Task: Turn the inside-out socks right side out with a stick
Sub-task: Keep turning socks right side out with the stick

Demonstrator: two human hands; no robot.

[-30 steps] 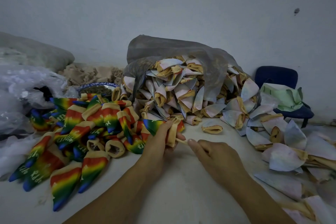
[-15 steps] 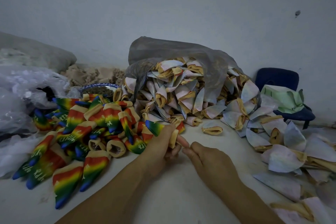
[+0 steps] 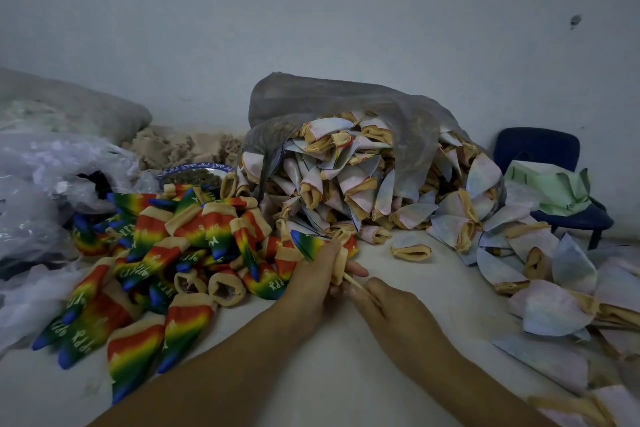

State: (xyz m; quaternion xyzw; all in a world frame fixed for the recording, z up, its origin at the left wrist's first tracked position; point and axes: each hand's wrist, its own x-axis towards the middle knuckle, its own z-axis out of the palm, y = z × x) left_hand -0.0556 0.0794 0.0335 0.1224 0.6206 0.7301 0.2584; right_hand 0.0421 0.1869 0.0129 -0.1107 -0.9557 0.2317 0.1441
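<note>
Sock point(image 3: 341, 250) with a rainbow tip sits in the left hand point(image 3: 311, 282), whose fingers curl round its tan cuff, just above the white table point(image 3: 311, 374). The right hand point(image 3: 391, 308) pinches a thin stick point(image 3: 351, 280) that pokes into the sock's open end. A heap of rainbow socks point(image 3: 166, 253) lies to the left. Behind, pale inside-out socks point(image 3: 346, 191) spill from a grey bag point(image 3: 329, 97).

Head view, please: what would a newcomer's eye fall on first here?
The bright rainbow socks heaped at left, then the pale inside-out socks spilling from a grey bag at centre. In front, the left hand grips a sock while the right hand holds a stick to its cuff.
</note>
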